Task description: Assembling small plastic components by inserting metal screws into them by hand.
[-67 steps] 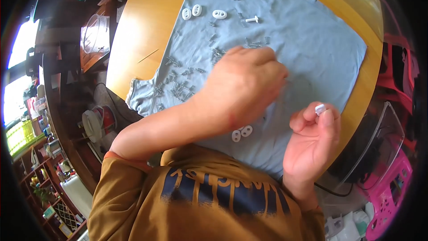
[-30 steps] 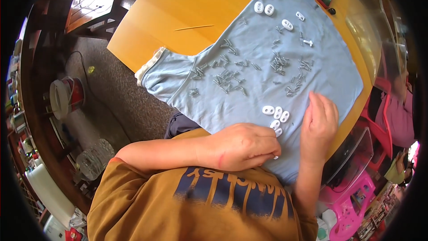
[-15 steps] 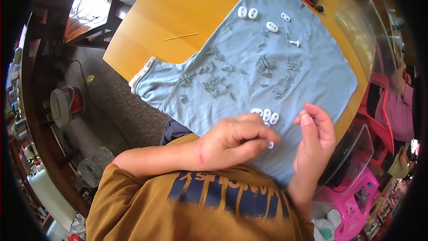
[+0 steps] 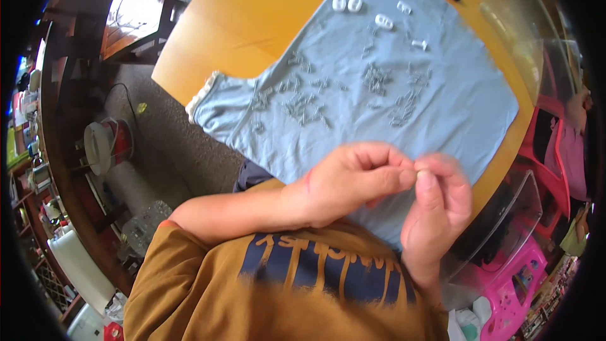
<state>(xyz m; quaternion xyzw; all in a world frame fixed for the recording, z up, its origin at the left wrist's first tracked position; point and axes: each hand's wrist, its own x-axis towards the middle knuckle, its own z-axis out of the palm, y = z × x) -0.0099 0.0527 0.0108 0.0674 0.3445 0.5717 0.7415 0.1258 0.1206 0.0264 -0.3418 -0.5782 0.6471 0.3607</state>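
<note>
Holding L hand (image 4: 356, 180) & R hand (image 4: 440, 205) tip-to-tip over lt-blue garment (image 4: 464, 104), w/ fingers narrow; can't tell if gripping anything. Can see coil springs (image 4: 376, 80) ahead on garment, white oval cord locks (image 4: 384, 22) farther back.

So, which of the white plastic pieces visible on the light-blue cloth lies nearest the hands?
The slim T-shaped white plastic piece; the four broader, rounded white plastic pieces lie farther up the light-blue cloth.
</note>
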